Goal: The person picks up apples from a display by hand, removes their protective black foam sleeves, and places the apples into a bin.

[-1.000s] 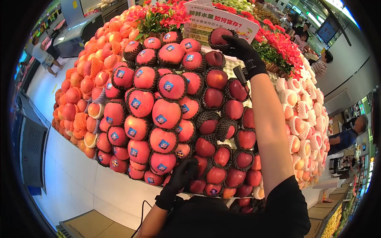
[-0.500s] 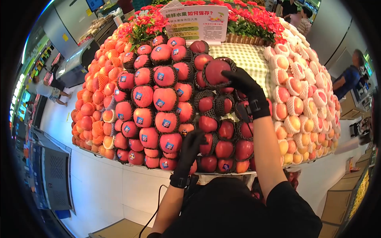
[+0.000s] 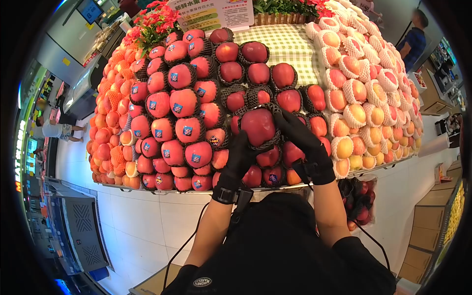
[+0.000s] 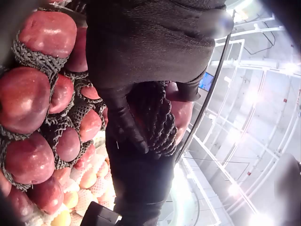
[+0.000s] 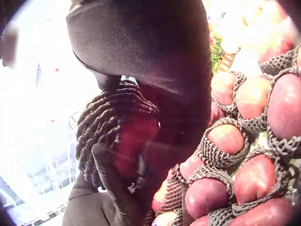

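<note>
Between two black-gloved hands, a dark red apple (image 3: 258, 127) in a black foam net is held above the piled apples. The left hand (image 3: 240, 155) grips its left and lower side; the right hand (image 3: 301, 137) has its fingers on the right side. In the left wrist view the netted apple (image 4: 157, 115) shows under the glove, fingers curved round it. The right wrist view shows the black net (image 5: 101, 125) and red skin between gloved fingers (image 5: 113, 179).
Stickered apples (image 3: 183, 103) are stacked to the left, peach-coloured fruit in white nets (image 3: 355, 115) to the right. Behind stand a sign (image 3: 214, 14) and red flowers (image 3: 160, 22). A checkered cloth (image 3: 290, 46) shows at the back. A bystander (image 3: 414, 42) is at the upper right.
The right hand has brought the netted apple from the back of the display toward the body. The left hand has risen to meet it and now grips it too. The head view has shifted.
</note>
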